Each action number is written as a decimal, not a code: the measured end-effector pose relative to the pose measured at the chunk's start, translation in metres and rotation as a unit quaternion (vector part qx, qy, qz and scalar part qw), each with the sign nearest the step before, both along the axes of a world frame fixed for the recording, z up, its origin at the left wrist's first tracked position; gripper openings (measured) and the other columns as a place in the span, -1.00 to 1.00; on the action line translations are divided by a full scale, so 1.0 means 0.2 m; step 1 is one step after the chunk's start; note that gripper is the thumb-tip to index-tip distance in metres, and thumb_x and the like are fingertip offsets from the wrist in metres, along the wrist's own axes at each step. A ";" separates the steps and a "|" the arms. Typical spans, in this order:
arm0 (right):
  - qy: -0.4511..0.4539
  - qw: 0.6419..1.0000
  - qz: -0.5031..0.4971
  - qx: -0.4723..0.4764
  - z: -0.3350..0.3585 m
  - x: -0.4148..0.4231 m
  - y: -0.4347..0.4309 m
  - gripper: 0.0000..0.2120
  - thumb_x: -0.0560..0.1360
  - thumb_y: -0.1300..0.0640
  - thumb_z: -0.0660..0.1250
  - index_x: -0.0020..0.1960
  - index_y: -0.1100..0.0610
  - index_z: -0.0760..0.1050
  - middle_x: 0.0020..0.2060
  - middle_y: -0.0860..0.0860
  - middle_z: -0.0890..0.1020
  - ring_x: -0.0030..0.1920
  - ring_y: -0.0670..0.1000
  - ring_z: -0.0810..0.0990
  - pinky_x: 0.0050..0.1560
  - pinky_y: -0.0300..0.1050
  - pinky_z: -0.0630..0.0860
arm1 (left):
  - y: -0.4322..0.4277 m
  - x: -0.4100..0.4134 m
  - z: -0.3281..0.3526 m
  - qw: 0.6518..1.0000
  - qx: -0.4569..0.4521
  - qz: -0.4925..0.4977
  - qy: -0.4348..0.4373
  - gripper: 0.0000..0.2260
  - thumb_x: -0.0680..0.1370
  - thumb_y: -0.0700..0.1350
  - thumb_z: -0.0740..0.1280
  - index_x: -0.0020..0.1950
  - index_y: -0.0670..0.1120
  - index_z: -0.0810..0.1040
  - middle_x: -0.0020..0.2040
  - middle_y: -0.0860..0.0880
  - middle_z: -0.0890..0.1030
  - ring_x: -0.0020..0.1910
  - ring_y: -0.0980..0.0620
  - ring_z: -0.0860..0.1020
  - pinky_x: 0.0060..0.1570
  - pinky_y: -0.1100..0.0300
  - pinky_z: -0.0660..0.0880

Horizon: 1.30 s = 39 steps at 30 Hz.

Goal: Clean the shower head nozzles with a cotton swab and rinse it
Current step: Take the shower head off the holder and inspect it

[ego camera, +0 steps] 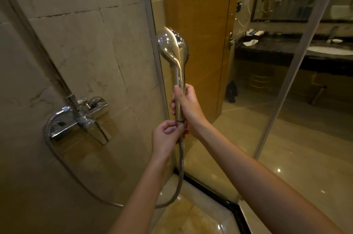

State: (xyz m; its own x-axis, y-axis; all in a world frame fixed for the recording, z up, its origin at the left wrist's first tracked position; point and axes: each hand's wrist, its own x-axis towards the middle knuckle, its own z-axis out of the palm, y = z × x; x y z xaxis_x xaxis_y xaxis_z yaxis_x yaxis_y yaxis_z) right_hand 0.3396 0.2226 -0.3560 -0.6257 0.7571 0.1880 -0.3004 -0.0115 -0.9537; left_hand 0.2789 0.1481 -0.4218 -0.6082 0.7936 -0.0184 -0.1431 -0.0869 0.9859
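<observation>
A chrome hand shower head (172, 46) stands upright in mid-air in front of the glass wall, its shiny back toward me, so the nozzles are hidden. My right hand (188, 108) grips its handle. Just below, my left hand (166, 136) pinches the joint where the metal hose (181, 168) meets the handle. The hose hangs down, loops near the floor and runs left up to the wall mixer tap (82, 119). No cotton swab shows.
Beige tiled wall on the left with a riser pipe (38, 46). Glass shower panels (286, 100) stand right of the hands; behind them are a wooden door (196, 23), a dark vanity counter with a basin (324, 50) and a mirror.
</observation>
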 end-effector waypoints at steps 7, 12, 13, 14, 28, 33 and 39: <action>0.010 0.999 -0.010 0.030 0.03 0.00 0.02 -0.62 0.59 0.06 0.24 0.29 0.22 0.24 -0.17 0.13 0.44 -0.31 -0.02 0.49 -0.34 -0.18 0.48 | 0.01 -0.01 0.01 1.000 -0.003 -0.001 -0.012 -0.89 0.43 -0.17 0.43 -0.07 -0.04 0.61 -0.18 -0.01 0.71 -0.16 0.06 0.68 -0.25 0.28 0.55; 0.057 0.995 0.044 -0.064 0.02 0.01 0.05 -0.67 0.63 0.00 0.12 0.25 0.17 0.47 -0.18 0.06 0.49 -0.19 -0.05 0.50 -0.21 -0.19 0.54 | 0.00 -0.02 0.01 0.998 0.024 -0.025 -0.044 -0.82 0.41 -0.17 0.45 0.00 -0.11 0.62 -0.12 -0.10 0.71 -0.14 0.01 0.67 -0.17 0.22 0.57; 0.062 0.994 0.045 -0.074 0.02 0.01 0.05 -0.65 0.64 0.00 0.09 0.26 0.18 0.46 -0.19 0.05 0.49 -0.21 -0.06 0.51 -0.21 -0.19 0.53 | 0.00 -0.02 0.01 0.998 0.026 -0.028 -0.045 -0.81 0.41 -0.16 0.45 0.01 -0.11 0.62 -0.13 -0.11 0.71 -0.14 0.01 0.68 -0.18 0.23 0.57; 0.066 0.994 0.042 -0.078 0.02 0.01 0.04 -0.63 0.65 0.00 0.06 0.28 0.22 0.43 -0.21 0.04 0.49 -0.24 -0.07 0.50 -0.21 -0.18 0.51 | 0.00 -0.01 0.01 0.998 0.024 -0.029 -0.044 -0.81 0.41 -0.16 0.45 0.01 -0.12 0.62 -0.13 -0.10 0.71 -0.15 0.01 0.68 -0.19 0.24 0.57; 0.059 0.998 0.030 -0.022 0.08 0.02 0.06 -0.64 0.65 0.00 0.04 0.26 0.22 0.40 -0.29 0.09 0.48 -0.32 -0.03 0.49 -0.28 -0.18 0.48 | 0.04 0.00 0.04 0.998 0.048 -0.039 -0.018 -0.82 0.43 -0.12 0.43 0.02 -0.07 0.62 -0.10 -0.09 0.71 -0.11 0.01 0.67 -0.16 0.22 0.56; 0.059 0.997 0.030 -0.049 0.07 0.01 0.07 -0.54 0.65 -0.09 -0.04 0.34 0.16 0.41 -0.37 0.03 0.47 -0.37 -0.07 0.46 -0.33 -0.20 0.44 | 0.04 0.00 0.03 0.998 0.046 -0.052 -0.013 -0.90 0.39 -0.09 0.45 -0.11 0.02 0.67 -0.16 -0.08 0.71 -0.18 0.03 0.67 -0.22 0.26 0.56; 0.022 0.999 0.032 0.023 0.08 0.01 0.05 -0.60 0.61 0.10 0.20 0.30 0.38 0.30 -0.30 0.01 0.42 -0.35 -0.08 0.44 -0.35 -0.21 0.40 | 0.04 0.01 0.01 0.998 0.039 -0.044 -0.018 -0.92 0.42 -0.11 0.42 -0.15 0.06 0.66 -0.15 -0.06 0.71 -0.14 0.02 0.67 -0.21 0.25 0.55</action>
